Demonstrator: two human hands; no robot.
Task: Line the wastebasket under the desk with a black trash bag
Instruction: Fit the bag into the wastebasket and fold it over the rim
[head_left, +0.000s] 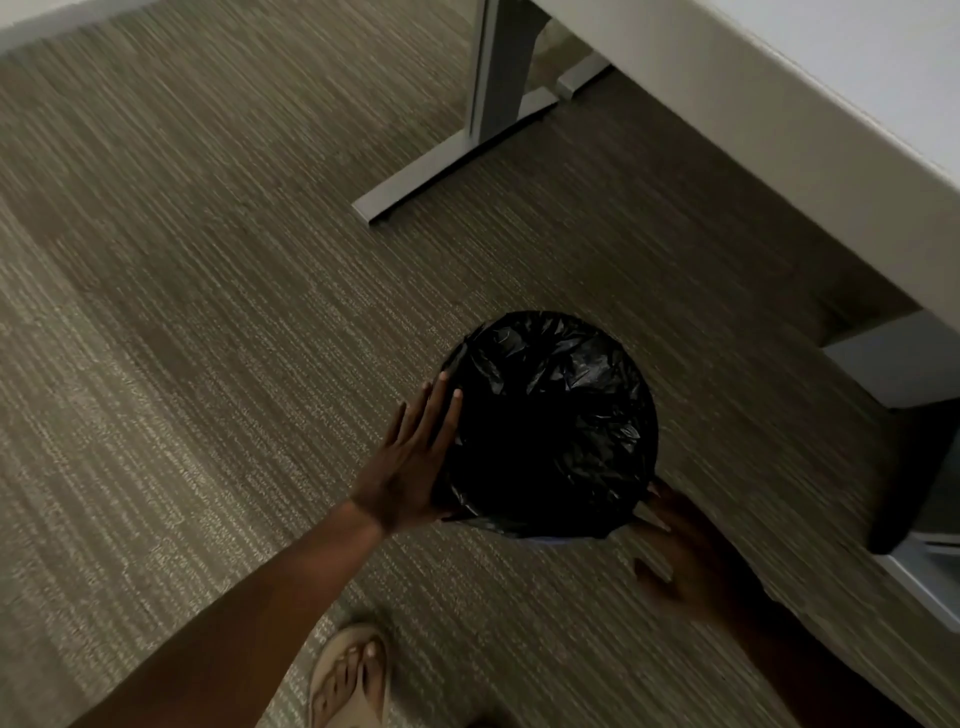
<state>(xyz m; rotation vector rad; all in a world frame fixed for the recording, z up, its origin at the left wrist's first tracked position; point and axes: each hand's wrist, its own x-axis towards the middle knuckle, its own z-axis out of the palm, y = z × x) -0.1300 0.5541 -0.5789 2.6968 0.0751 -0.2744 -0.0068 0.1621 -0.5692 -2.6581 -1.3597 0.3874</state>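
A round wastebasket stands on the carpet, wrapped in a crinkled black trash bag that lines its inside and folds over its rim. Only a thin pale sliver of the basket shows at the near edge. My left hand lies flat against the left side of the bag, fingers straight and together. My right hand, blurred and in shadow, rests by the near right edge, fingertips touching the bag's fold. Neither hand is closed around anything.
A white desk top runs across the upper right, with its grey metal leg and foot on the carpet behind the basket. A grey unit stands at the right. My sandalled foot is at the bottom.
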